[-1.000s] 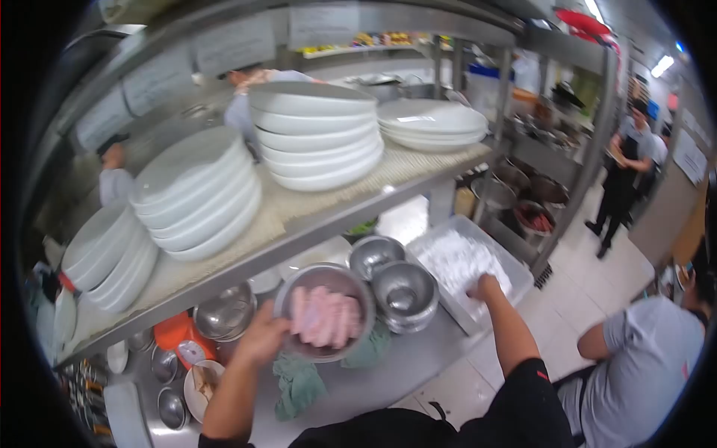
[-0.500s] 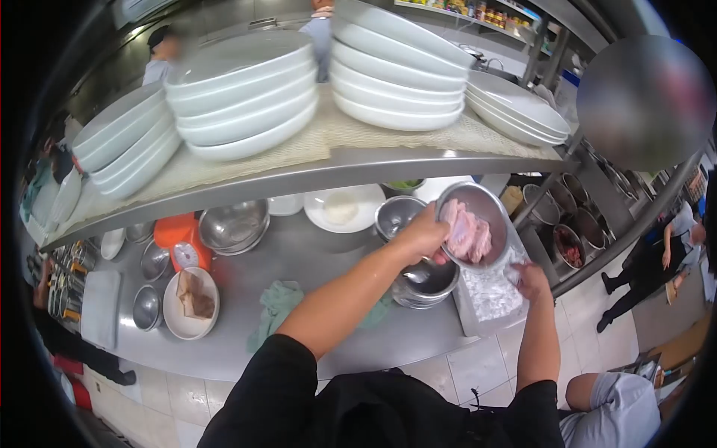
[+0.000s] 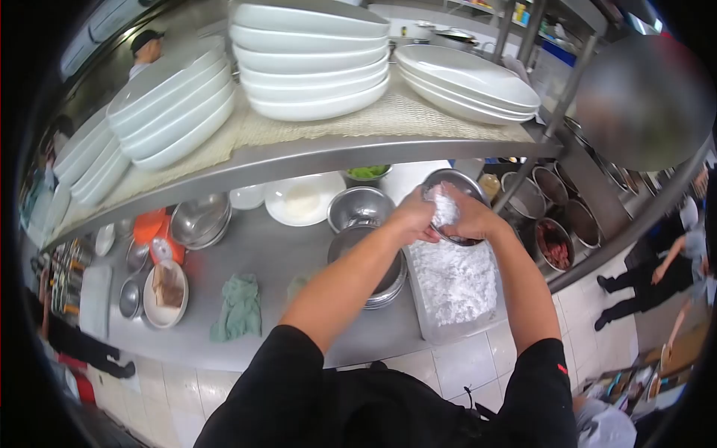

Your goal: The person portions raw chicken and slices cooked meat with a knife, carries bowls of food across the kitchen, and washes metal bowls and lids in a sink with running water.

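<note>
In my left hand (image 3: 409, 216) is the rim of a metal bowl (image 3: 478, 181), tilted toward me above a tray. Raw pale pink meat was visible in this bowl earlier; now my hands mostly cover the inside. My right hand (image 3: 475, 216) is at the bowl's mouth, its fingers curled around a clump of white powder (image 3: 446, 209). Directly below, a rectangular tray (image 3: 427, 313) holds a thick layer of the same powder. Stacked metal bowls (image 3: 382, 299) stand left of the tray, under my left forearm, with another metal bowl (image 3: 361, 207) behind them.
Overhead, a steel shelf (image 3: 299, 159) carries stacks of white dishes (image 3: 310, 82). Along the counter are a green cloth (image 3: 239, 306), a white bowl with a brown block (image 3: 166, 322), an orange scale (image 3: 153, 228) and a white plate (image 3: 302, 213). Pots (image 3: 554, 246) stand right; people are nearby.
My right hand has come up from the powder tray to the bowl with white powder. The bowl has turned and the meat is largely hidden. My view has shifted to the right.
</note>
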Motion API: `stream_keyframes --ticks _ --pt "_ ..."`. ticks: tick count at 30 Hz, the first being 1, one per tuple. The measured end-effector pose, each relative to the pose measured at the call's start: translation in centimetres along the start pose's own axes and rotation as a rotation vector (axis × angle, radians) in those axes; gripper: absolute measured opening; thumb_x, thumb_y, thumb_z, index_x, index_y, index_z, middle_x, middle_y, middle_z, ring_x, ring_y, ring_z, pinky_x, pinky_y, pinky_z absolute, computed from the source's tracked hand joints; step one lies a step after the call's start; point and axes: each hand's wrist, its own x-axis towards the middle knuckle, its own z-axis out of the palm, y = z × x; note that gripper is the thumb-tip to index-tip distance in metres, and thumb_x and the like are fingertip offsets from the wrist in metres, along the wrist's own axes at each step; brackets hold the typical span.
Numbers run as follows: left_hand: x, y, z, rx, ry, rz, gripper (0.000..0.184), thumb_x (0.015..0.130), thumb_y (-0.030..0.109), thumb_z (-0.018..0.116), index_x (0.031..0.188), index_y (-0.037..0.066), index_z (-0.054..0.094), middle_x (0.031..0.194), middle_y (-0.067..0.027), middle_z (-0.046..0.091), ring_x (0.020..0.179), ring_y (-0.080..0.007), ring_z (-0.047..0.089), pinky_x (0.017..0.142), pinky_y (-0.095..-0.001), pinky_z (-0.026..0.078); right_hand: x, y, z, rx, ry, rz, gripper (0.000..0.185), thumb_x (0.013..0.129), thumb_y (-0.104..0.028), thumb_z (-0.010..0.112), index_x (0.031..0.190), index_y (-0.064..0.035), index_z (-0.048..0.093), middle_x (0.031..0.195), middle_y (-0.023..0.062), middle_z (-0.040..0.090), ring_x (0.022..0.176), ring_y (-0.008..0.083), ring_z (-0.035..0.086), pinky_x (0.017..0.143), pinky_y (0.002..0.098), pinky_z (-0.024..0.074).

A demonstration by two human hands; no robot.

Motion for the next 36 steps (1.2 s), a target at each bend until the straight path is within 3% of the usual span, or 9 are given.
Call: stream_keyframes --ticks 7,11,13,16,17,24,27,33,36 --pt "1.5 -3.0 3.0 -0.008 0.08 0.042 0.053 0.093 0.009 0.049 0.143 0.013 0.031 0.115 -0.0176 0.057 0.059 -0.0229 0.062 0.051 -0.0369 0.058 1.1 0.3 3.3 -0.219 0.294 0.533 0.088 0.066 -0.026 0.082 0.138 -0.0025 0.037 0.133 0.0266 0.046 0.122 0.0431 0.052 0.099 0.0452 0.0468" --pt "0.7 -1.8 3.0 -0.013 0.204 0.029 0.057 0.095 0.011 0.051 0.147 0.013 0.028 0.118 -0.0178 0.057 0.059 -0.0239 0.062 0.048 -0.0357 0.058 -0.3 -0.1 0.2 0.189 -0.08 0.262 0.077 0.075 -0.025 0.079 0.138 -0.0014 0.042 0.129 0.0261 0.055 0.118 0.0358 0.057 0.092 0.0417 0.0499" --pt "2.5 -4.0 3.2 0.043 0.265 0.096 0.066 0.095 0.014 0.053 0.152 0.018 0.021 0.122 -0.02 0.056 0.061 -0.0273 0.065 0.047 -0.0363 0.058 1.6 5.0 3.4 0.053 0.102 0.339 0.071 0.079 -0.024 0.077 0.138 -0.001 0.044 0.12 0.021 0.062 0.11 0.0272 0.062 0.087 0.0383 0.051" --pt "1.8 -4.4 5.6 0.258 0.302 0.206 0.073 0.093 0.012 0.052 0.156 0.021 0.015 0.122 -0.025 0.057 0.063 -0.0299 0.068 0.048 -0.0387 0.059 3.0 7.1 5.9 0.852 0.138 0.384 0.072 0.079 -0.024 0.077 0.138 0.0003 0.044 0.111 0.0165 0.066 0.101 0.0237 0.064 0.085 0.0368 0.0514" --pt "1.1 -4.1 6.2 0.353 0.346 0.225 0.073 0.092 0.011 0.05 0.156 0.021 0.015 0.12 -0.026 0.058 0.062 -0.0294 0.068 0.048 -0.0396 0.058 3.7 7.3 7.0 1.013 0.312 0.521 0.066 0.079 -0.022 0.077 0.135 -0.0015 0.046 0.111 0.0145 0.066 0.1 0.0231 0.064 0.083 0.0366 0.0518" --pt "0.0 -2.5 3.3 0.042 0.199 0.05 0.075 0.091 0.01 0.048 0.156 0.022 0.012 0.106 -0.0214 0.065 0.05 -0.0219 0.064 0.045 -0.0347 0.056 3.2 2.7 4.4 -0.261 0.443 0.355 0.06 0.075 -0.019 0.076 0.127 -0.0029 0.052 0.119 0.0254 0.061 0.105 0.0316 0.063 0.086 0.0359 0.0497" --pt "-0.5 -1.9 2.2 0.047 0.252 0.048 0.073 0.092 0.01 0.048 0.155 0.022 0.013 0.106 -0.0208 0.065 0.051 -0.0221 0.065 0.044 -0.0351 0.055 3.0 3.0 -0.1 0.039 -0.189 0.231 0.072 0.073 -0.014 0.078 0.135 -0.0031 0.044 0.128 0.022 0.056 0.112 0.0286 0.059 0.092 0.0344 0.0482" --pt "-0.7 -2.0 2.5 -0.014 0.237 0.173 0.076 0.091 0.02 0.055 0.155 0.016 0.015 0.107 -0.0218 0.064 0.048 -0.0227 0.061 0.04 -0.0345 0.052 2.9 2.8 3.4 0.827 -0.032 0.112 0.077 0.067 0.0 0.081 0.135 -0.0029 0.046 0.125 0.0099 0.06 0.111 0.0217 0.059 0.096 0.0316 0.0471" --pt "-0.5 -1.7 2.1 -0.018 0.215 0.17 0.075 0.091 0.02 0.054 0.155 0.017 0.015 0.109 -0.0222 0.062 0.049 -0.0223 0.062 0.04 -0.0343 0.053 3.7 2.5 3.7 0.096 0.175 0.038 0.074 0.068 -0.01 0.081 0.133 -0.0048 0.048 0.119 0.0171 0.062 0.109 0.031 0.059 0.096 0.0401 0.047"
